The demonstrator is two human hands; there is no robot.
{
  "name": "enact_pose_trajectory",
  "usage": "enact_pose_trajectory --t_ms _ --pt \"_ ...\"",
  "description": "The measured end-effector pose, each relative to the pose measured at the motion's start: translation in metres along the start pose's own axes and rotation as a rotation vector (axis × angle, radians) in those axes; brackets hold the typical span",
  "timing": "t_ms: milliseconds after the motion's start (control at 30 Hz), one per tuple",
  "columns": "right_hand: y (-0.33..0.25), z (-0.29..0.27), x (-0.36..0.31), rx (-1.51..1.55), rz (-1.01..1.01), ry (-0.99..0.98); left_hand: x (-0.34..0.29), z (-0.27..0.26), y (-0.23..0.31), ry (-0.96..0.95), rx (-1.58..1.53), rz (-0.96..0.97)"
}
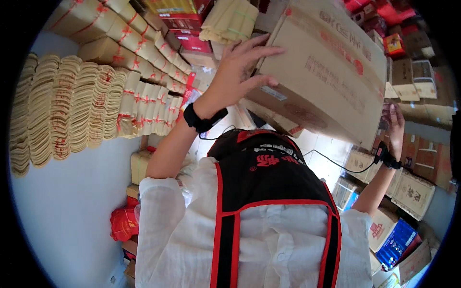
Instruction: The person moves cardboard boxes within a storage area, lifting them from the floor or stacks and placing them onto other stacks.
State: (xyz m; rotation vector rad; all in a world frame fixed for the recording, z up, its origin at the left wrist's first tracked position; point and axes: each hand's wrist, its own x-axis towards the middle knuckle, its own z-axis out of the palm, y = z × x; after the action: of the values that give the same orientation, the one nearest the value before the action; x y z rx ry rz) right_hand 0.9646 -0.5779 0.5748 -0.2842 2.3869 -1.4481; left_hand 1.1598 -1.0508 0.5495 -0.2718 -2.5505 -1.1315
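A large brown cardboard box (326,72) with red and dark print is tilted in front of my chest, held between my two hands. My left hand (242,72) presses against its left side, fingers spread and the thumb along the near lower edge. At the box's right side is my right hand (394,126), its fingers raised against the side and partly hidden. Each wrist wears a black band with a small device, the left band (199,119) and the right band (386,156). A black apron with red trim (273,177) covers my front.
Tall stacks of yellowish paper (62,105) tied with red string line the left wall. A paper bundle (230,21) lies on boxes ahead. Cartons (413,192) and a blue box (396,242) stand at the right. A red bag (126,223) sits low by the left wall.
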Motion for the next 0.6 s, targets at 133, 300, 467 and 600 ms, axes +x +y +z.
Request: enact_pose_trajectory --t_ms 133,300,467,600 --pt "0.005 0.003 0.047 0.070 0.021 -0.011 -0.017 0.033 -0.011 0.237 -0.788 -0.120" --pt "-0.006 0.015 0.085 0.137 0.097 -0.029 -0.067 0.069 -0.098 -0.052 -0.693 -0.839" --pt "0.015 0.015 0.117 0.223 0.039 -0.079 -0.070 0.094 -0.073 -0.206 -0.653 -0.991" --pt "0.037 0.020 0.120 0.404 0.071 -0.177 -0.049 0.104 -0.072 -0.201 -0.600 -0.955"
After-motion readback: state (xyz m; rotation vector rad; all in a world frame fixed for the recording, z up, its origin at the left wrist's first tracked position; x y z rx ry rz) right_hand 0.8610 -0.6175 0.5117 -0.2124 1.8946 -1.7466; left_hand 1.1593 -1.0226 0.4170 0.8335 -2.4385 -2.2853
